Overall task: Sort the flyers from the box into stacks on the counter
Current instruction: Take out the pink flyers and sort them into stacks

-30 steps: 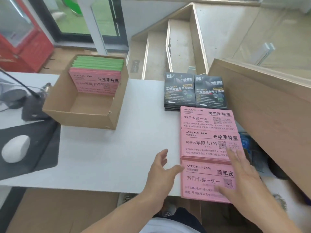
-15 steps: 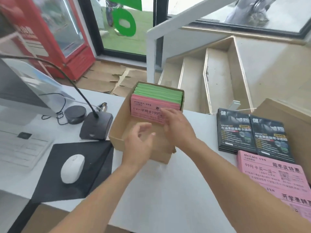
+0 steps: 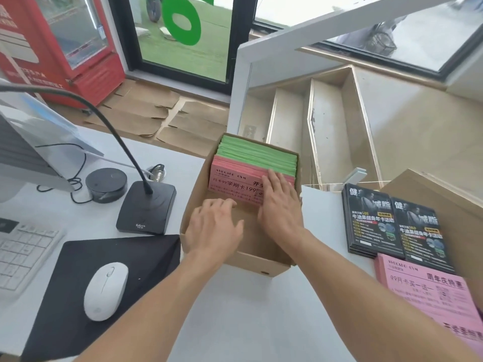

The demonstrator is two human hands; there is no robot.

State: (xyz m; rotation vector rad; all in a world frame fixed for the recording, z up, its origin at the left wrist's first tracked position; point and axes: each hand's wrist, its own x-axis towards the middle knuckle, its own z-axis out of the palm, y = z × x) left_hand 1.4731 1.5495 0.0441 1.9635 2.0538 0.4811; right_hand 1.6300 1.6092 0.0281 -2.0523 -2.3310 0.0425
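Observation:
An open cardboard box stands on the white counter. Pink flyers lean upright inside it, with green flyers packed behind them. My right hand lies flat on the front pink flyer, fingertips at its top edge. My left hand hovers inside the box, fingers spread and holding nothing. At the right, two stacks of black flyers lie side by side, with pink flyer stacks in front of them.
A desk microphone with a curved neck stands left of the box. A white mouse rests on a black pad. A keyboard and monitor are far left. A wooden panel rises behind the stacks.
Both hands left the pink stacks at the right and reached into the box. My right hand now presses on the front pink flyer and my left hand has gone deeper inside.

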